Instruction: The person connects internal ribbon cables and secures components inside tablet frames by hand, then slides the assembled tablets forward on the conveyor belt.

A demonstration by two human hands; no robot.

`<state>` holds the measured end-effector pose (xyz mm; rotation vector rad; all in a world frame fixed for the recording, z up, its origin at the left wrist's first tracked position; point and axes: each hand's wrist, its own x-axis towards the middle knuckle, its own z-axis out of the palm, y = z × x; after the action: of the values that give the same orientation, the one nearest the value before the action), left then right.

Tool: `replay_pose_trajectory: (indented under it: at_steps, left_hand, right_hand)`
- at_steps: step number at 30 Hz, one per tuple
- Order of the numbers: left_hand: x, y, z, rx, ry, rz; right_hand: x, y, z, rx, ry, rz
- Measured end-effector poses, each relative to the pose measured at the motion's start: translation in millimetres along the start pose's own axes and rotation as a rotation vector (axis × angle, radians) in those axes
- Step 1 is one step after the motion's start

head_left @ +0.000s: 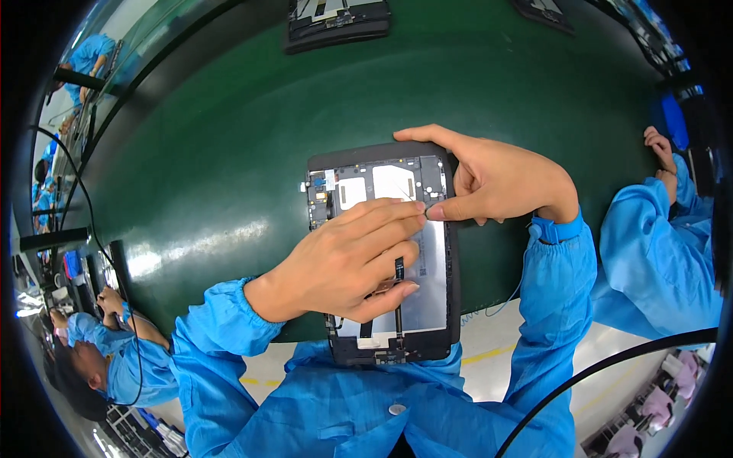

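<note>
An opened tablet [433,305] lies in front of me at the table's near edge, its black frame, silvery inner plate, small circuit parts and dark ribbon cables exposed. My left hand [347,259] rests across its middle, fingers stretched out and thumb apart. Between that thumb and the fingers shows a black ribbon cable [398,309]. My right hand [496,179] grips the upper right corner and side, with the forefinger along the top edge. Its thumb presses inside the frame and meets my left fingertips. Whatever lies under those tips is hidden.
Another opened device [340,27] lies at the far edge of the green table [229,145], with a further dark one [544,14] at far right. Co-workers in blue sit at left [134,359] and right [649,244]. A black cable [611,366] arcs across the lower right.
</note>
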<state>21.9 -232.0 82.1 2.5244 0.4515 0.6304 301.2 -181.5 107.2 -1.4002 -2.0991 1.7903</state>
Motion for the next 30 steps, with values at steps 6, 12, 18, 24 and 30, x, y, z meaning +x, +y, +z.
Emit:
replay_pose_trajectory:
  at_steps: [6, 12, 18, 24, 30]
  left_hand:
    - [-2.6, 4.7, -0.2, -0.001, -0.005, 0.004]
    - [-2.0, 8.6, -5.3, -0.013, 0.021, 0.011]
    - [-6.8, 5.4, -1.5, -0.031, 0.02, 0.005]
    - [-13.0, 4.9, 2.1, -0.027, 0.023, 0.003]
    - [-15.8, 4.6, -1.2, -0.048, 0.024, 0.011]
  right_hand:
    - [3.0, 0.5, -0.4, 0.091, -0.055, 0.01]
    - [1.9, -9.7, -1.4, 0.138, -0.072, 0.023]
    - [4.1, -8.1, 0.7, 0.211, -0.081, 0.051]
    - [5.9, -9.2, 4.1, 0.226, -0.078, 0.056]
    - [6.4, -14.4, 7.3, 0.222, -0.053, 0.045]
